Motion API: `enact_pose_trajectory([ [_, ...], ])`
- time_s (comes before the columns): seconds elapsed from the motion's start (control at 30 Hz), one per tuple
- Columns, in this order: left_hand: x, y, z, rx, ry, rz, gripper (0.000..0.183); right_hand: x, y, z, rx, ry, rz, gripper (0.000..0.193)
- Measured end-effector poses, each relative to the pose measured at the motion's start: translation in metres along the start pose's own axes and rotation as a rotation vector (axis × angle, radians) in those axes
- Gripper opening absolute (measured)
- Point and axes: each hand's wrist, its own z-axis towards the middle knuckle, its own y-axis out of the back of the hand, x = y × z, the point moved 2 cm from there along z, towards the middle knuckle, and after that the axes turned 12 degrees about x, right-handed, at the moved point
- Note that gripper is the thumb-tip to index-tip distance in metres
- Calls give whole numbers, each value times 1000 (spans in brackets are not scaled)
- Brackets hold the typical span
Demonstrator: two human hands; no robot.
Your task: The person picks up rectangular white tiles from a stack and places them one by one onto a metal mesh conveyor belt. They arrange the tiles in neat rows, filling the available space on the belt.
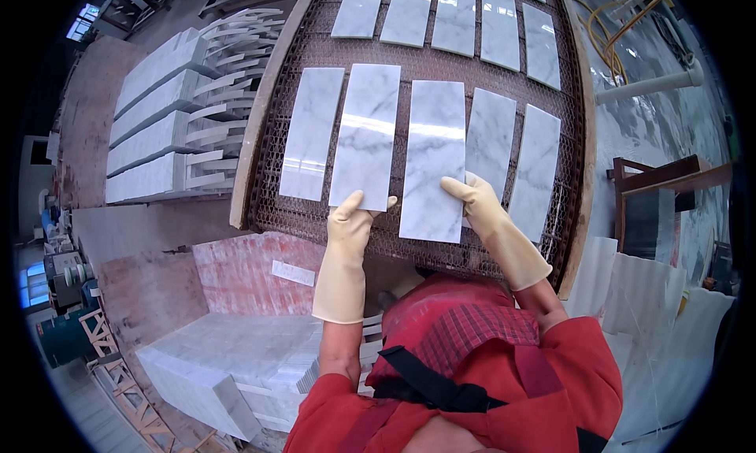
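Observation:
Two polished white marble tiles with grey veins are held over a mesh conveyor (378, 224). My left hand (351, 217), in a cream rubber glove, grips the lower end of the left marble tile (365, 134), thumb on its face. My gloved right hand (472, 197) pinches the right marble tile (433, 161) by its right edge, with the thumb on top. A similar tile (312, 134) lies left of the held pair. On the right lie another tile (493, 126), partly covered by the held one, and a further tile (535, 173).
Beyond, another row of tiles (455, 20) lies on the mesh. Wooden rails (264, 106) border the conveyor. Stacked tiles with spacer strips (165, 130) stand at left, and a tile stack (228, 343) sits lower left. At right are a yellow hose (602, 39) and a white pipe (654, 85).

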Motion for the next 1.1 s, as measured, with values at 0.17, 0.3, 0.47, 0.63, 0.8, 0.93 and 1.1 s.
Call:
enact_pose_trajectory([
  [0.17, 0, 54, 11, 291, 45, -224, 50, 0, 7, 40, -89, 34, -71, 26],
  [0.3, -4, 32, 11, 164, 114, -261, 48, -1, 9, 57, -162, -4, -153, 26],
  [0.47, -5, 16, 10, -265, 129, -123, 47, -4, 15, 69, -226, -75, -275, 21],
  [0.63, -8, 29, 10, -270, 246, -169, 58, -11, 11, 67, -215, -51, -204, 21],
  [0.8, -5, 57, 13, -203, 266, -339, 62, -14, 15, 65, -214, -50, -205, 28],
  [0.93, -1, 100, 9, 145, 328, -597, 57, -2, 0, 47, -308, -65, -350, 45],
  [1.1, 4, 80, 20, -33, 317, -104, 60, -14, 12, 24, -346, -4, -574, 59],
])
